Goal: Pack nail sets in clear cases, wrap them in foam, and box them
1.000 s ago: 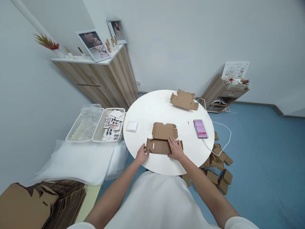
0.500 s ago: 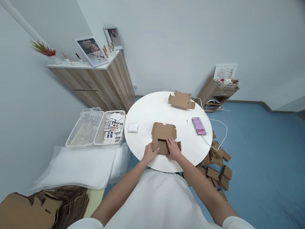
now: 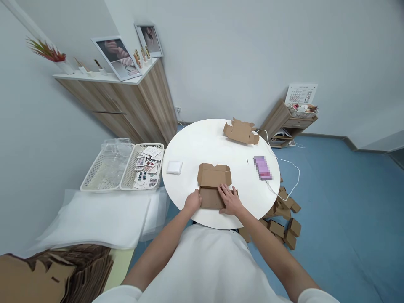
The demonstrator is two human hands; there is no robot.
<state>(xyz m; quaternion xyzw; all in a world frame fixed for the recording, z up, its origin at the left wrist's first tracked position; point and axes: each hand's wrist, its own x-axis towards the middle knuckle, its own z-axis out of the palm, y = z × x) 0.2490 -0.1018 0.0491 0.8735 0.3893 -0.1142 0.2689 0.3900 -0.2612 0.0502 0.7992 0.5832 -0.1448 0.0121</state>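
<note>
A brown cardboard box blank [image 3: 213,183], partly folded, lies on the near side of the round white table [image 3: 202,147]. My left hand [image 3: 192,203] curls against the blank's left end, fingers closed on the folded-up side flap. My right hand [image 3: 230,199] lies flat on the blank's right part with the fingers stretched out, pressing it down. The blank's lid panel stands open behind the hands.
Farther on the table sit another unfolded box [image 3: 240,131], a pink phone [image 3: 262,167] on a white cable and a small white pad [image 3: 174,167]. Left are two white baskets [image 3: 124,165], foam sheets [image 3: 94,219] and stacked flat cardboard [image 3: 57,273]. Folded boxes [image 3: 284,223] litter the blue floor.
The long left flap that lay flat a second ago has been folded inward; my left hand moved right with it to the blank's left end. My right hand stayed pressing on the blank.
</note>
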